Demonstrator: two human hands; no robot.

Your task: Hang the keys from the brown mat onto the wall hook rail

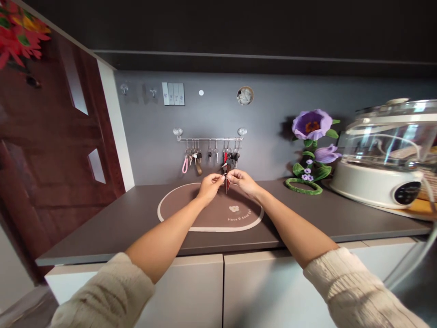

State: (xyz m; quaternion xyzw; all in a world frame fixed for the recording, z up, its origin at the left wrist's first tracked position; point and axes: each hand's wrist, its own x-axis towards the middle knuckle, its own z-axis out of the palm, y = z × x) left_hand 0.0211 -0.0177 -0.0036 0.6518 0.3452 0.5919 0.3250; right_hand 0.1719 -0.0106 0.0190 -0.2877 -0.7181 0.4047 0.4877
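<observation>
My left hand point(210, 187) and my right hand point(244, 181) meet above the mat, fingers closed on a key ring between them. A small red tag point(228, 184) hangs from that ring, partly covered by my fingers. Behind them, a clear rack point(210, 139) on the wall carries several bunches of keys point(196, 157). Among these are a pink strap point(185, 164), a brown fob point(198, 168) and a red piece with dark keys point(230, 158) just above my hands. Under my hands lies a brown oval mat point(191, 205) with a pale rim.
On the right stand a purple artificial flower point(312, 125) with a green ring base and a white appliance point(372, 182) with a clear lid. Two wall hooks point(124, 89) and a switch panel point(173, 94) are higher up. A dark shelf point(239, 36) overhangs the counter point(112, 223); a red-brown door point(51, 136) is left.
</observation>
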